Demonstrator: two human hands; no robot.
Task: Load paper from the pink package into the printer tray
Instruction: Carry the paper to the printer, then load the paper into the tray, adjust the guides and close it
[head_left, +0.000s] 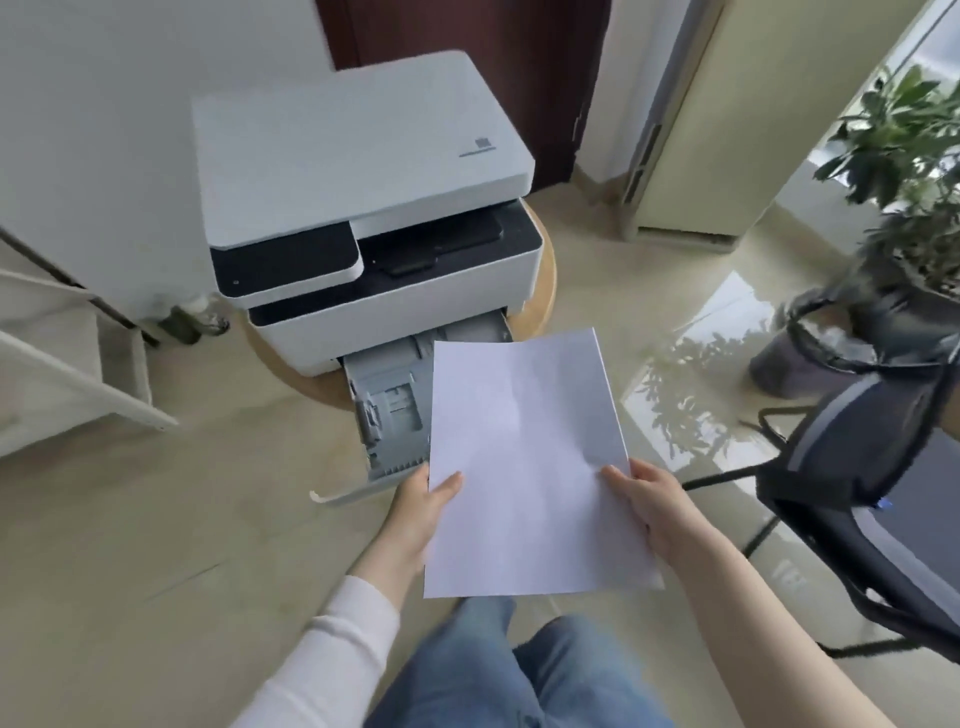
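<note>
Head view: the only camera; every place below is given relative to the printer (363, 208).
Printer: it sits on a round wooden stool (543, 280), lid down, with its front facing you.
Tray: the grey paper tray (389, 415) is pulled out from the printer's lower front toward you; the part you can see looks bare of paper, and its right side is hidden behind the sheets.
Paper: you hold a thin white stack (524, 467) flat in front of the printer, above the tray's right part and skewed slightly off the tray's line.
Left hand: your left hand (415, 514) clamps the stack's near-left edge, thumb on top and the other fingers hidden beneath.
Right hand: your right hand (649, 504) pinches the near-right edge the same way, thumb on top.
Pink package: not in view, so you cannot tell where it lies.
Step in hand: judged as lowering the stack into the tray.
Doing it well: shift the stack left until it is square over the tray, line its long edges up with the side guides, lead with the far edge low, and keep the sheets flush so that none fans out.
Risk: a skewed entry would likely catch a guide and buckle a corner.
</note>
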